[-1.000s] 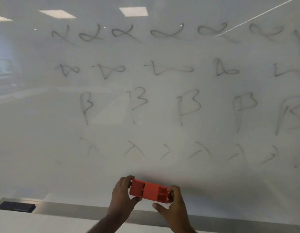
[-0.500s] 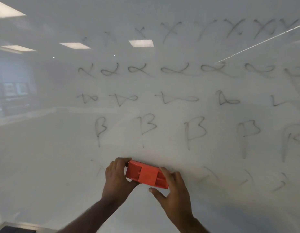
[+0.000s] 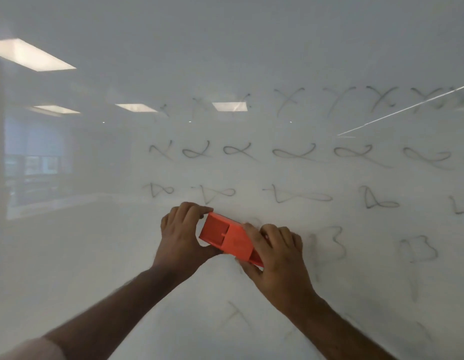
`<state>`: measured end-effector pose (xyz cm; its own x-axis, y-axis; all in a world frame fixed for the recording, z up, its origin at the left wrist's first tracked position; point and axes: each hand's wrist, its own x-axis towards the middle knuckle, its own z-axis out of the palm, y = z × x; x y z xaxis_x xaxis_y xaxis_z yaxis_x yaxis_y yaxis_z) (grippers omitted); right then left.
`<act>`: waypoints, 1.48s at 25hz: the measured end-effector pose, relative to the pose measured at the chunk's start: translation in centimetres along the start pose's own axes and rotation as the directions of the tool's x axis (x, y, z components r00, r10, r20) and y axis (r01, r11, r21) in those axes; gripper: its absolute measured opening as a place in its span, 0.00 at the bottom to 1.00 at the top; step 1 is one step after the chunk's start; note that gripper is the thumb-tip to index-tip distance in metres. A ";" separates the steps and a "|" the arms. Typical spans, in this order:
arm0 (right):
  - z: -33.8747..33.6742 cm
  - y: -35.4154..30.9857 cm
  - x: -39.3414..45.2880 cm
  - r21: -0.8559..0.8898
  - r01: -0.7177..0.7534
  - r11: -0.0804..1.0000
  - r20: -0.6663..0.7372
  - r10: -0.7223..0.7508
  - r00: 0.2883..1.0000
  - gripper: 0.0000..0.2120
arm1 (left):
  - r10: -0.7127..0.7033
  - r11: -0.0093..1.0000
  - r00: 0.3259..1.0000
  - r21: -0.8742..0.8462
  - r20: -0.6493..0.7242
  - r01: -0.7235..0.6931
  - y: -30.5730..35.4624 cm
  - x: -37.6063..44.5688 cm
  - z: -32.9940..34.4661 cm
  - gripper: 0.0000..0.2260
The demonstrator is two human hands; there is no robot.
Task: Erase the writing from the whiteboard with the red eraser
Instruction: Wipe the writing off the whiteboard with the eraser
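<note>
Hazy, glare from ceiling-light reflections (image 3: 33, 54)

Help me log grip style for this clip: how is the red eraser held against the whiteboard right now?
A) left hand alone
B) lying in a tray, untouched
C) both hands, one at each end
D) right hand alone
C: the left hand grips the upper-left end of the red eraser and the right hand covers its lower-right end, against the whiteboard.

eraser (image 3: 229, 239) against whiteboard (image 3: 251, 61), left hand (image 3: 180, 236) left, right hand (image 3: 279, 258) right, writing (image 3: 294, 152) above
</note>
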<state>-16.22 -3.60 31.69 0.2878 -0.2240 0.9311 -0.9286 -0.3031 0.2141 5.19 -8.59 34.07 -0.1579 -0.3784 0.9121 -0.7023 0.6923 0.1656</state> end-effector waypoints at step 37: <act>7.9 -7.9 23.9 -0.339 0.010 0.941 -0.287 -0.113 0.951 0.30 | 0.167 0.945 0.944 0.319 -0.285 -0.071 -18.7 11.1 -6.4 0.26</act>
<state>-0.19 -13.92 49.88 0.3115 0.0873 0.9462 -0.9502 0.0264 0.3104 20.98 -21.79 43.48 -0.0688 -0.0663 0.9954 -0.8741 0.4849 -0.0281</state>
